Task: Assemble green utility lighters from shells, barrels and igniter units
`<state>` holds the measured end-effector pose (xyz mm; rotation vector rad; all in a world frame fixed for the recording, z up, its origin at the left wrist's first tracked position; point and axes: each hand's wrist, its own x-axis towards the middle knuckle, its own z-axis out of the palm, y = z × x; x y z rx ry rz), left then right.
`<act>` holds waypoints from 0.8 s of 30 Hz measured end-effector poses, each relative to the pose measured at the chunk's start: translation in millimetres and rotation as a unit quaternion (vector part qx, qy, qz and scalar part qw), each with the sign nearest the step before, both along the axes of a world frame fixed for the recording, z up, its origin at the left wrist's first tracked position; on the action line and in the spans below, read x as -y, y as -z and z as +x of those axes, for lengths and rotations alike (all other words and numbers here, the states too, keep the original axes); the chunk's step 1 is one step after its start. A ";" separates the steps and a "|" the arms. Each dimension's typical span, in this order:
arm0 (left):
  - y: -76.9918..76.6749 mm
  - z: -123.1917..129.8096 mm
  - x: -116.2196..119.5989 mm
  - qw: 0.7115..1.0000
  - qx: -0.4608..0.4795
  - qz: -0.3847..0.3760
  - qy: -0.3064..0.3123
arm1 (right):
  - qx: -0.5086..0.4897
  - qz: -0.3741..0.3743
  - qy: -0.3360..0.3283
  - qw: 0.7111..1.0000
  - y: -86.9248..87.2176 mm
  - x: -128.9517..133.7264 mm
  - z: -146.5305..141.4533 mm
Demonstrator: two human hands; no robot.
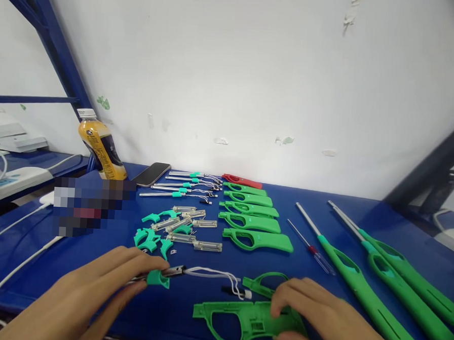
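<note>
Here on the head view, the left hand (118,273) has its thumb and fingers together, clamped on the metal tube (175,271) just by its teal trigger (157,278). The tube lies roughly left to right, its visible end pointing right and angled slightly toward the wall (254,90); the fingers cover the rest of it. Out of that end run white wires (210,271), reaching right to a black plug (230,291) just beside the near green shells.

And over on the right, the right hand (311,311) has its grip closed on the handle end of the open shell (238,312), near the front of the blue counter (312,210). The shell's long axis also runs left to right, narrow end pointing left, hollow side up. Just beyond it sits a second shell (261,282), its right part hidden by that same hand.

Farther back, a column of green shells (262,223) points left, a red shell (243,181) at the far end. To their left, clear tanks (208,246) and loose triggers (147,241) lie jumbled, with wired tubes (165,194) behind, then the phone (152,174) and a leaning bottle (102,148). Right of the shells: a screwdriver (311,249) and three long lighters (372,294), slanting.
</note>
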<state>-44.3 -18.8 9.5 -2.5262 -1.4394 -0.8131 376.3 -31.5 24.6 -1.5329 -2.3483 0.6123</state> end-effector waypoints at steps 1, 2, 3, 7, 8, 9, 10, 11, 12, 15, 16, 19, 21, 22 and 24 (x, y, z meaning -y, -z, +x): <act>4.4 -0.1 -0.6 1.000 -0.007 0.003 0.005 | 0.000 0.002 0.011 1.000 0.4 -2.2 -0.6; 8.8 -0.2 -1.2 1.000 -0.018 0.000 0.008 | -0.003 0.004 0.018 1.000 0.7 -4.0 -1.1; 12.9 -0.1 -1.6 0.999 -0.032 -0.008 0.012 | -0.007 0.009 0.022 1.000 1.1 -5.3 -1.3; 23.2 5.3 -1.1 0.997 -0.060 -0.030 0.030 | -0.014 0.042 0.016 0.999 4.4 -7.3 0.6; 24.2 7.8 -1.1 0.997 -0.055 -0.039 0.034 | -0.013 0.052 0.015 0.998 5.4 -7.2 1.3; 24.8 10.6 -1.3 0.998 -0.043 -0.042 0.037 | -0.010 0.060 0.013 0.998 6.4 -7.1 1.8; 25.3 13.2 -1.8 0.998 -0.033 -0.047 0.040 | -0.008 0.067 0.012 0.998 7.1 -7.0 2.1; 26.0 15.6 -2.4 0.997 -0.027 -0.054 0.044 | -0.005 0.074 0.010 0.997 7.5 -6.8 2.2; 27.1 17.5 -3.1 0.997 -0.021 -0.053 0.048 | -0.002 0.078 0.009 0.997 7.5 -6.6 2.0; 32.1 20.2 -4.0 0.997 -0.022 -0.059 0.049 | 0.003 0.081 0.010 0.997 5.9 -5.8 1.0; 34.0 20.4 -3.8 0.997 -0.027 -0.064 0.045 | 0.004 0.078 0.011 0.997 4.9 -5.6 0.8; 39.0 19.7 -1.8 0.997 -0.034 -0.066 0.032 | 0.003 0.064 0.008 0.998 2.2 -5.7 1.1; 41.6 18.2 0.5 0.996 -0.048 -0.066 0.032 | 0.005 0.057 0.006 0.998 1.2 -5.7 1.5; 43.1 17.0 1.8 0.996 -0.061 -0.059 0.035 | 0.008 0.056 0.007 0.998 1.0 -5.2 1.5; 47.1 13.9 4.4 0.995 -0.087 -0.043 0.037 | 0.018 0.060 0.011 0.998 0.6 -2.7 0.7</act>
